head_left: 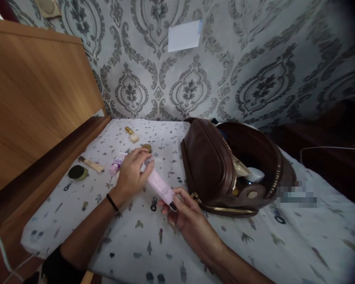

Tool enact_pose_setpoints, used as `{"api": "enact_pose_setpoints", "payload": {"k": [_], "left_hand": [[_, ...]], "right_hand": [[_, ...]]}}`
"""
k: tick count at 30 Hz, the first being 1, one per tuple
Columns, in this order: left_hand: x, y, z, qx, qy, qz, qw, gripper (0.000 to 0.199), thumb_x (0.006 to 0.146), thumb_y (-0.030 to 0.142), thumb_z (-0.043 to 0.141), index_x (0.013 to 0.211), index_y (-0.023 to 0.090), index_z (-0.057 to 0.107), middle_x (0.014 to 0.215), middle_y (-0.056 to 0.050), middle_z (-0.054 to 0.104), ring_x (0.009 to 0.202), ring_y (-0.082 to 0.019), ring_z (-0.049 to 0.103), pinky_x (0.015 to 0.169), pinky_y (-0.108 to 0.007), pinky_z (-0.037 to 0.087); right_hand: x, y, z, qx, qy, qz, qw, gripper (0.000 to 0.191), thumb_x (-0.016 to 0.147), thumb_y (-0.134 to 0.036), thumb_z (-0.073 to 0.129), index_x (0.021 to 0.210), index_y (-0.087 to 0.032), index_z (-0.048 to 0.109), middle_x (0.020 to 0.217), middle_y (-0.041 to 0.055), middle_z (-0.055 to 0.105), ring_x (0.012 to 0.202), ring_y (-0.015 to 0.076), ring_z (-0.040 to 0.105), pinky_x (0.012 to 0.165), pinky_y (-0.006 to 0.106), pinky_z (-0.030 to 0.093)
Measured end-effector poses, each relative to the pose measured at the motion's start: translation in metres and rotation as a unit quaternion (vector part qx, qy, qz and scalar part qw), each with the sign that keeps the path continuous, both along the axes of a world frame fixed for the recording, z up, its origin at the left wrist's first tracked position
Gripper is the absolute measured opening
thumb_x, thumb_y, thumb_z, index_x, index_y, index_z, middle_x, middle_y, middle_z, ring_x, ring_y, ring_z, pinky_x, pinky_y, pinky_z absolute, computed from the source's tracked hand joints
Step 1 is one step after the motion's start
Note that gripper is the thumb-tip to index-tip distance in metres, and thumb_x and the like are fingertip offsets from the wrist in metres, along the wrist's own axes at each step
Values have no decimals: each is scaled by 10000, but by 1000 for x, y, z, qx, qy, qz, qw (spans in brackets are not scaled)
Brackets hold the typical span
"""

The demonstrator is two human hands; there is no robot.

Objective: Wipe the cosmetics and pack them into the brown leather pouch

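A pale pink squeeze tube (160, 187) with a dark cap slants between my two hands above the patterned cloth. My left hand (133, 170), with a black band at the wrist, pinches the tube's far, flat end. Round the capped end, the fingers of my right hand (187, 211) are closed. Partly behind my left hand lies a pink and purple tube (116, 165). Just beyond its fingers sits a small item with a gold-brown top (146, 148). An open brown leather bag (208, 157) stands to the right of my hands, with a white-lidded jar (255, 175) inside.
On the left of the cloth (149, 236) lie a dark-lidded green jar (78, 172) and a beige tube (91, 164). A gold-capped bottle (132, 135) is farther back. A wooden cabinet (41, 79) borders the left side, and a patterned wall (189, 86) rises behind.
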State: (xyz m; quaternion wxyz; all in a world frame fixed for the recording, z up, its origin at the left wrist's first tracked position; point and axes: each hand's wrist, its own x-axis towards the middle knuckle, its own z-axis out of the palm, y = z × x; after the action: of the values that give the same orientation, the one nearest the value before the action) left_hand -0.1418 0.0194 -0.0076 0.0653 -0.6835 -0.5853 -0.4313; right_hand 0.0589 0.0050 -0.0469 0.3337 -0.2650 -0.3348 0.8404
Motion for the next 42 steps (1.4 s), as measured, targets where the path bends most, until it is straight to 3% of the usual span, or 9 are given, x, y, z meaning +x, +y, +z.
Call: {"api": "enact_pose_setpoints", "payload": {"k": [2, 5, 7, 10, 17, 24, 33, 39, 42], "left_hand": [[-5, 4, 0, -28, -160, 5, 987, 190, 929, 348, 550, 963, 197, 660, 1072, -97, 711, 1055, -254, 653, 936, -390, 502], [-7, 7, -3, -109, -393, -46, 912, 302, 929, 475, 561, 929, 187, 651, 882, -47, 724, 828, -209, 688, 781, -324, 543], [-5, 8, -7, -134, -467, -76, 871, 345, 908, 516, 601, 868, 177, 649, 779, -23, 703, 713, -175, 671, 684, -276, 529], [-3, 7, -9, -126, -485, -69, 863, 345, 880, 490, 660, 757, 169, 623, 687, 5, 642, 639, -133, 631, 599, -224, 479], [0, 4, -6, -123, -442, -39, 888, 318, 917, 476, 593, 785, 188, 586, 704, 8, 639, 625, -148, 628, 588, -250, 489], [8, -1, -11, -2, -88, -8, 996, 210, 958, 270, 491, 1010, 188, 678, 1172, -119, 720, 1195, -267, 619, 1048, -445, 449], [46, -29, -22, 16, 71, -202, 977, 259, 985, 325, 450, 1024, 224, 685, 1076, -72, 781, 1330, -285, 573, 1255, -600, 1], [37, -23, -25, 16, 87, -205, 975, 276, 979, 225, 426, 948, 223, 700, 893, -42, 772, 1143, -243, 669, 1259, -591, 55], [23, -13, -22, 16, 40, -117, 992, 273, 984, 243, 435, 946, 222, 705, 1126, -82, 738, 1217, -265, 607, 1227, -590, 191]], "right_hand": [[-1, 0, 1, -46, 16, 12, 999, 431, 735, -484, 862, 894, -206, 574, 872, 48, 737, 713, 119, 605, 609, 211, 391], [-2, -1, 0, -102, 23, 37, 994, 466, 697, -490, 888, 898, -202, 583, 836, 53, 739, 681, 113, 606, 575, 195, 381], [-3, -1, 0, -111, 17, 51, 992, 481, 678, -506, 898, 901, -196, 605, 838, 47, 731, 664, 105, 604, 542, 181, 365], [-4, -2, -2, -81, 3, 59, 995, 469, 660, -502, 909, 880, -178, 652, 807, 15, 680, 655, 92, 590, 504, 172, 344], [-2, -3, -1, 40, -47, 80, 995, 469, 693, -508, 884, 949, -153, 717, 755, 3, 626, 633, 95, 583, 547, 200, 385], [-4, -5, -3, 50, -15, 88, 995, 413, 746, -506, 844, 932, -157, 726, 852, 41, 657, 661, 117, 627, 546, 212, 394], [-4, -1, -7, -28, 41, 27, 998, 400, 665, -474, 902, 788, -163, 682, 697, 1, 648, 587, 105, 595, 499, 195, 358], [-2, 0, 0, -29, 30, 44, 998, 411, 672, -488, 893, 784, -168, 662, 631, -14, 603, 532, 91, 524, 444, 185, 266], [0, -1, 5, -26, 25, 90, 995, 403, 718, -483, 865, 881, -160, 688, 776, 27, 666, 526, 70, 496, 434, 185, 241]]}}
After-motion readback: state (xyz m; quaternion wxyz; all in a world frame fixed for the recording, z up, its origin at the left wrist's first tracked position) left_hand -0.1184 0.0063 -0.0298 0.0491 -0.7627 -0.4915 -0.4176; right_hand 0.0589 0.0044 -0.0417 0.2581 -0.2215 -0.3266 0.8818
